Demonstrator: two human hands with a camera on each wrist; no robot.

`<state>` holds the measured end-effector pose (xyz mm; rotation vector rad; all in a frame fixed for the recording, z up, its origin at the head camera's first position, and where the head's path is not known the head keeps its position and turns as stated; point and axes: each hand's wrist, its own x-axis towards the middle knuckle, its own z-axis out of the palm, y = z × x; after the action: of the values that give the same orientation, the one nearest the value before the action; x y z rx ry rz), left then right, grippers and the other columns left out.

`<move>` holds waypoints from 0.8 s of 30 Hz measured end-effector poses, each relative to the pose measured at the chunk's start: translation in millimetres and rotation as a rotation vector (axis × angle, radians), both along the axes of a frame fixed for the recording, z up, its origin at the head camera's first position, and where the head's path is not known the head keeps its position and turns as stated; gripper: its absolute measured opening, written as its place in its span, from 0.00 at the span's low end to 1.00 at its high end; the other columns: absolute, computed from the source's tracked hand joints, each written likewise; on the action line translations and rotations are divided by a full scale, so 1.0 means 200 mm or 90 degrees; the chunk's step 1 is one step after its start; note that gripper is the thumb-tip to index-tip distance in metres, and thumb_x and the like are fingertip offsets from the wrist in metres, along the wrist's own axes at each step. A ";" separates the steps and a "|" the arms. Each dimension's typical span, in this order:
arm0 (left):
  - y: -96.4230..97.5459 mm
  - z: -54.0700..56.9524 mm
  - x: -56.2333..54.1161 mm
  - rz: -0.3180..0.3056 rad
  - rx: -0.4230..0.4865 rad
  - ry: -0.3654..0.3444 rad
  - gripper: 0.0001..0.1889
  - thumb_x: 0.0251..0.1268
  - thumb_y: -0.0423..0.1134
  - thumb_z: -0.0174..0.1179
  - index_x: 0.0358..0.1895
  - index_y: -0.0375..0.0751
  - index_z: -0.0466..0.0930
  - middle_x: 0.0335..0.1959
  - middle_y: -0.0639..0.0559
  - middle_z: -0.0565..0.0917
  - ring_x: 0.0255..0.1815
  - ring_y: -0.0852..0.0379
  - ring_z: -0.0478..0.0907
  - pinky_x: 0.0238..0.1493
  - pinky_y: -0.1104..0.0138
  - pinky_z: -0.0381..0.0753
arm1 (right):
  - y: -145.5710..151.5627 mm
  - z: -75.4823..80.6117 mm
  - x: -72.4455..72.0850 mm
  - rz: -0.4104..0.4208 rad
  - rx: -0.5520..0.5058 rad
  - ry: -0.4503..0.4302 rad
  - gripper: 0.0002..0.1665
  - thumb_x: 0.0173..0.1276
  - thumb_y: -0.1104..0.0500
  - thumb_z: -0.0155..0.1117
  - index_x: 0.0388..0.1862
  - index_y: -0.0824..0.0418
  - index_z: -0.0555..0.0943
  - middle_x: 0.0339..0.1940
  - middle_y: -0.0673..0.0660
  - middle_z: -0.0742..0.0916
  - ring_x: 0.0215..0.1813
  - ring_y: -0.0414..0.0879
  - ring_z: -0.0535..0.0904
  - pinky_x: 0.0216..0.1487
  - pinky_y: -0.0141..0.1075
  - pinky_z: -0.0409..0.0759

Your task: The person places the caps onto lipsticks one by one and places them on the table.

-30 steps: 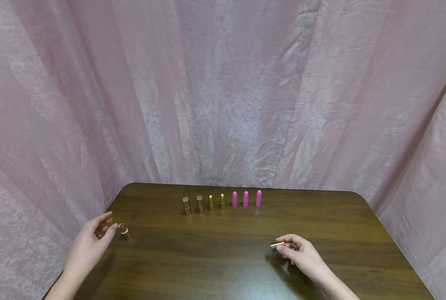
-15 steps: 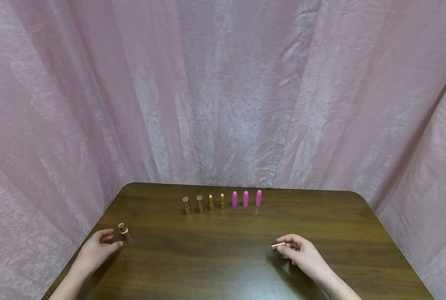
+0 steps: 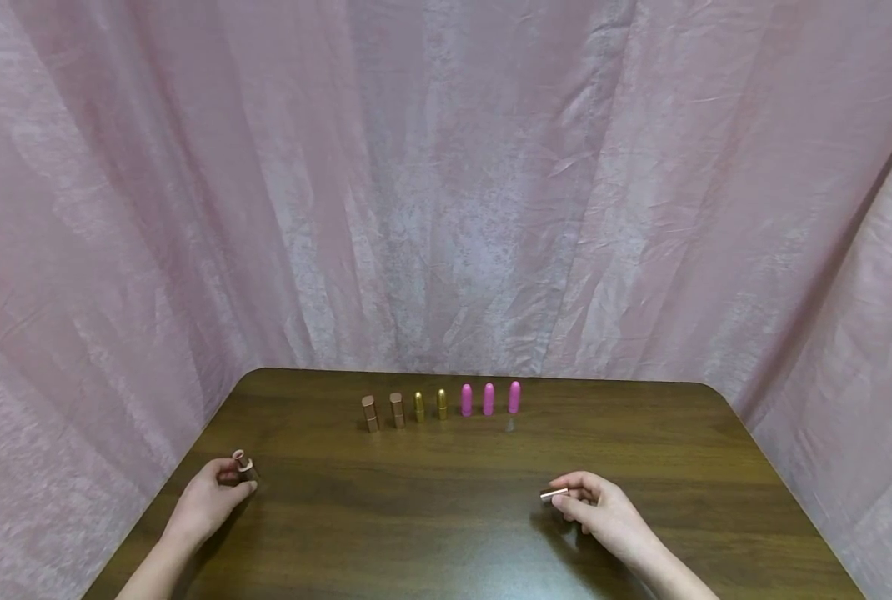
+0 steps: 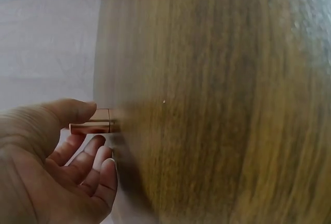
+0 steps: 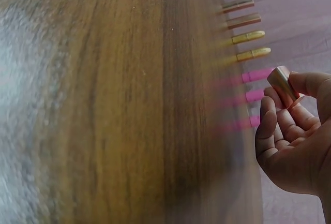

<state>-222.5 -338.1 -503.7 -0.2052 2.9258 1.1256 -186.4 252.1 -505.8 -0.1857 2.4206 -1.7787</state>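
At the table's left side stands an uncapped rose-gold lipstick (image 3: 247, 472), upright, its narrower inner tube showing at the top. My left hand (image 3: 204, 502) pinches it low, with the thumb on the near side and a fingertip on the far side. In the left wrist view, thumb and forefinger flank the lipstick (image 4: 93, 127) while the other fingers curl loosely below it. Over the right half of the table, my right hand (image 3: 603, 512) holds a rose-gold lipstick cap (image 3: 553, 494) sideways between thumb and fingers. The right wrist view shows this cap (image 5: 282, 86) pinched at the fingertips.
A row of upright capped lipsticks lines the back of the brown wooden table (image 3: 386, 533): two rose-gold ones (image 3: 397, 411), two gold ones (image 3: 442, 405) and three pink ones (image 3: 488, 400). Pink curtains (image 3: 446, 183) hang behind and at both sides.
My left hand has come down from beside the lipstick's top, then moved right and taken hold of its lower part. My right hand stays nearly still with the cap.
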 end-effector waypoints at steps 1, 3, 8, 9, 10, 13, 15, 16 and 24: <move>0.00 0.00 0.00 0.002 0.000 0.003 0.34 0.71 0.46 0.64 0.65 0.20 0.65 0.56 0.29 0.79 0.53 0.38 0.80 0.49 0.49 0.78 | 0.00 0.00 0.00 0.001 -0.003 0.001 0.21 0.70 0.56 0.70 0.56 0.67 0.81 0.32 0.56 0.84 0.34 0.43 0.79 0.29 0.32 0.76; 0.00 -0.01 0.00 0.008 0.000 0.009 0.32 0.71 0.45 0.64 0.64 0.21 0.66 0.55 0.30 0.80 0.52 0.39 0.80 0.49 0.50 0.77 | 0.00 0.00 0.00 0.002 -0.004 0.002 0.21 0.70 0.56 0.70 0.56 0.67 0.81 0.33 0.57 0.84 0.33 0.43 0.79 0.29 0.32 0.76; 0.00 -0.02 -0.01 0.005 -0.003 0.022 0.30 0.73 0.45 0.62 0.63 0.21 0.68 0.54 0.30 0.81 0.53 0.37 0.80 0.52 0.46 0.76 | 0.00 -0.01 -0.01 0.000 -0.007 0.005 0.22 0.70 0.56 0.70 0.56 0.68 0.81 0.34 0.57 0.84 0.33 0.43 0.78 0.28 0.32 0.76; 0.00 -0.02 -0.01 0.002 -0.004 0.023 0.29 0.74 0.45 0.62 0.63 0.21 0.68 0.55 0.29 0.80 0.54 0.36 0.79 0.53 0.44 0.76 | 0.00 -0.02 -0.01 -0.001 -0.009 0.005 0.21 0.70 0.56 0.70 0.56 0.68 0.81 0.34 0.57 0.84 0.33 0.43 0.78 0.28 0.32 0.76; 0.00 -0.02 -0.01 0.001 -0.005 0.024 0.29 0.74 0.45 0.62 0.63 0.21 0.68 0.55 0.29 0.80 0.54 0.35 0.79 0.53 0.44 0.75 | 0.00 -0.02 -0.01 -0.001 -0.008 0.004 0.21 0.70 0.57 0.70 0.56 0.68 0.81 0.34 0.58 0.84 0.33 0.43 0.78 0.28 0.33 0.76; 0.00 -0.03 -0.01 -0.004 -0.008 0.019 0.29 0.75 0.45 0.61 0.63 0.22 0.69 0.55 0.29 0.80 0.55 0.34 0.79 0.54 0.43 0.75 | -0.01 -0.02 0.00 0.001 -0.006 0.004 0.21 0.70 0.57 0.70 0.56 0.68 0.81 0.33 0.58 0.84 0.33 0.43 0.78 0.28 0.33 0.76; 0.00 -0.03 -0.01 -0.004 -0.005 0.016 0.29 0.75 0.46 0.61 0.63 0.22 0.69 0.56 0.29 0.80 0.55 0.35 0.79 0.54 0.43 0.76 | -0.01 -0.02 0.00 0.005 -0.005 0.006 0.20 0.70 0.57 0.70 0.56 0.67 0.81 0.33 0.58 0.84 0.33 0.44 0.79 0.28 0.33 0.76; -0.01 -0.03 -0.01 -0.004 -0.005 0.015 0.29 0.75 0.46 0.61 0.63 0.22 0.69 0.56 0.29 0.80 0.55 0.35 0.79 0.54 0.43 0.76 | -0.01 -0.02 0.00 0.007 -0.005 0.006 0.20 0.70 0.57 0.70 0.55 0.67 0.81 0.33 0.59 0.84 0.33 0.44 0.79 0.28 0.33 0.76; -0.01 -0.03 -0.01 -0.002 -0.016 0.029 0.28 0.76 0.47 0.60 0.62 0.22 0.70 0.56 0.30 0.81 0.57 0.33 0.78 0.56 0.43 0.75 | -0.01 -0.02 0.00 0.008 -0.016 0.008 0.19 0.70 0.57 0.70 0.55 0.67 0.81 0.32 0.54 0.83 0.33 0.43 0.79 0.28 0.32 0.75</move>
<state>-224.0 -339.5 -508.9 -0.1775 2.9804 1.1093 -185.4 249.8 -510.4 -0.2148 2.4008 -1.8098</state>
